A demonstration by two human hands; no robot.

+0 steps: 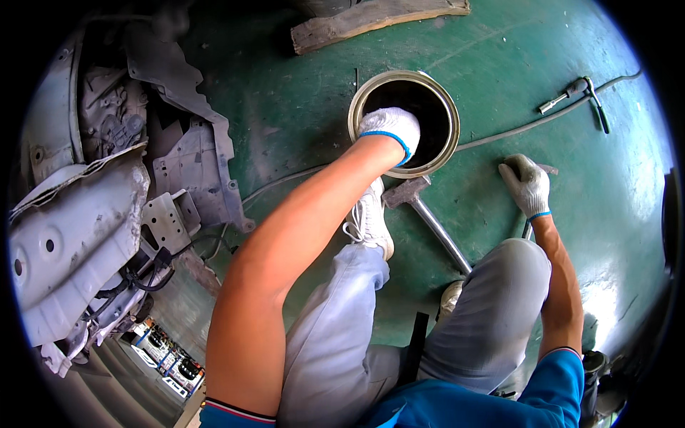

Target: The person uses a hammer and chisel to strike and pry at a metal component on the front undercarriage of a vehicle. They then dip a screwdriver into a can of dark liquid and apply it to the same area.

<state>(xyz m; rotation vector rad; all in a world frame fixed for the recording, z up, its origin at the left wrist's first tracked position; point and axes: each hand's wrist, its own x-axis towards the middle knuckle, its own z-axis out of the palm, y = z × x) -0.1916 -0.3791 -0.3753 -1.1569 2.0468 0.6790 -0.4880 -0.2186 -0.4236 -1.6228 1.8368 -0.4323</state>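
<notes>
Person's left hand (pixel 390 130), in a white glove with blue cuff, reaches over the near left rim of the tin (pixel 454 123). Fingers are inside the dark mouth and hidden; cannot tell whether they are spread, pressed together or pinching anything. Tin is round, open at the top, and stands on the green floor (pixel 492 93) ahead of the person.

Right hand (pixel 526 182), also gloved, is lower and to the right, fingers curled, over the small hammer (pixel 549 170). Part of its head shows to the right of the glove, part of the handle below the wrist. Cannot tell how firmly the fingers close on it.

Large hammer (pixel 407 192): lies between the hands, head just below the tin, metal handle slanting down toward the right knee.

Cable (pixel 517 133) runs across the floor on both sides of the tin. Wrench (pixel 574 88) lies at upper right, beside the cable. Timber (pixel 378 23) lies beyond the tin; metal panels (pixel 82 246) fill the left.
</notes>
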